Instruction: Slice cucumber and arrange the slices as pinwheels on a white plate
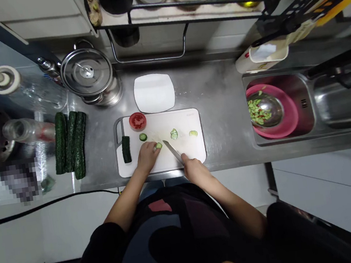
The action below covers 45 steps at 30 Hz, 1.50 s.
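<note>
**Right hand [196, 171] grips a knife [174, 152]; left hand [147, 158] pinches a small cucumber piece [158, 145]**

Both grips work over a steel worktop [223, 98], with a sink [344, 103] well to the right of the knife grip. Directly beneath the hands lies a white cutting board [190, 123]. A lidded pot [87, 72] stands beyond and left of the left grip. Far right of the knife grip, a pink basin [290, 111] sits in the sink. Straight beyond the hands is a white plate [154, 93]. Well left of the left grip, three whole cucumbers [71, 146] lie side by side.

The right fingers are wrapped around the knife's handle, its blade slanting toward the left hand. A dark cucumber length [126, 149] rests just left of the left grip; a round red item [137, 121] sits beyond it at the board's far edge. Cucumber slices [173, 134] lie beyond the blade. The left fingertips are closed on the small piece, just beside the blade's tip.
</note>
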### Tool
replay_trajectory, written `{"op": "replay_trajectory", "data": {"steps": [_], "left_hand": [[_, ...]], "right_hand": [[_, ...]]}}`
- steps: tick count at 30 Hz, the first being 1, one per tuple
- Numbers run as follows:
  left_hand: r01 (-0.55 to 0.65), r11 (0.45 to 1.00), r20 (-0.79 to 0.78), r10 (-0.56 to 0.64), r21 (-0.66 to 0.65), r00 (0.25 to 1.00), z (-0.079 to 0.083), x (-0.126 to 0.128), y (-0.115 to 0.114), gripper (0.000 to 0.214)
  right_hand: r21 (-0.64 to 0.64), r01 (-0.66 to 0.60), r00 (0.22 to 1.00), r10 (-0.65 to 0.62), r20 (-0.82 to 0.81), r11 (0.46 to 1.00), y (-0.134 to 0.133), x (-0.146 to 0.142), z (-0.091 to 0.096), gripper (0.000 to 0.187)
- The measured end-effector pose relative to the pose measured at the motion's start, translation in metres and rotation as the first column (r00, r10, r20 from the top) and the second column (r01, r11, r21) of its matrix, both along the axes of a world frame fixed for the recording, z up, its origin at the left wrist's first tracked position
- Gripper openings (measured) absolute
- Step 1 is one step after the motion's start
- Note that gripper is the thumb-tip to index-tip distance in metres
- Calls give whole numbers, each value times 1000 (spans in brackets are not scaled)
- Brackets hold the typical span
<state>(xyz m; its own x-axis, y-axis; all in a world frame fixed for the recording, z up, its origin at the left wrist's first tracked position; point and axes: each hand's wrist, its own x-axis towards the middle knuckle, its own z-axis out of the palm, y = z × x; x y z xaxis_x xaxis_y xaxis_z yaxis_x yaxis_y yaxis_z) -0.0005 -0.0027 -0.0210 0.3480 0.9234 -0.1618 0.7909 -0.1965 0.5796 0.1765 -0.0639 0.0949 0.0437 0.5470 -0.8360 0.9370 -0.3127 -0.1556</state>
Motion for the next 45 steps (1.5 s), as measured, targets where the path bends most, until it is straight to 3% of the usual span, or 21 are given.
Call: {"op": "replay_trajectory", "data": {"steps": [18,45], "left_hand": [[-92,991,100,82,101,992,-13,-3,-5,17],[-98,992,115,89,81,989,-13,-2,-2,15]], "right_hand": [[9,-44,999,44,-8,999,-2,-20,5,48],[3,19,999,-19,-30,1000,-2,-33,-2,46]]}}
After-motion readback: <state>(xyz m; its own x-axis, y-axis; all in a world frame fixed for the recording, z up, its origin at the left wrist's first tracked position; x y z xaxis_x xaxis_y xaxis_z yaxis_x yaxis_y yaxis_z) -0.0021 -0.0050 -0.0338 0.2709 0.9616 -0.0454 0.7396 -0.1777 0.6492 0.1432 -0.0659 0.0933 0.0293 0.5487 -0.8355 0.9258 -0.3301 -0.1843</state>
